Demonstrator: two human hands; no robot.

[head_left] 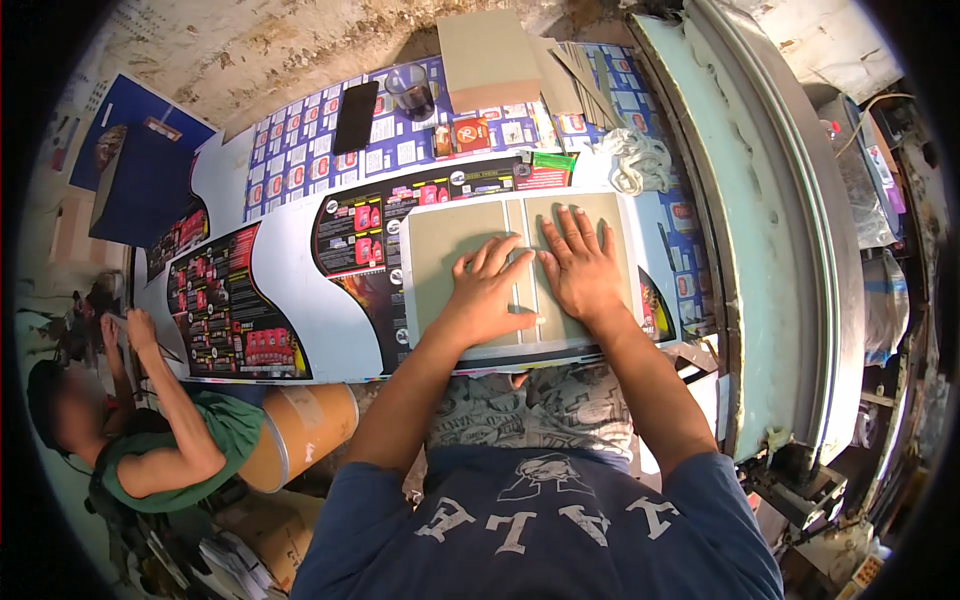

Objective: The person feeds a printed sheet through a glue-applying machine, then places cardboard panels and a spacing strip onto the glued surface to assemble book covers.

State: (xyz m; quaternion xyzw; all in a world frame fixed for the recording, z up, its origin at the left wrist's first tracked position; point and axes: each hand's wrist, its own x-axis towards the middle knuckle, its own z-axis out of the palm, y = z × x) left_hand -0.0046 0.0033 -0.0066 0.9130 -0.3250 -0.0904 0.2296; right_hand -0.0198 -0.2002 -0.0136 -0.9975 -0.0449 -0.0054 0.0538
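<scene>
Flat, spread fingers of the left hand (487, 290) and right hand (580, 268) are being pressed, gripping nothing, onto grey boards (445, 255) lying directly beneath them on a pale cover sheet (412, 290). A narrow spine strip (516, 215) is being straddled between the two hands. Beyond the fingertips, a white cord bundle (636, 160) is lying. Uneven pressure is judged likely to skew the boards.
</scene>
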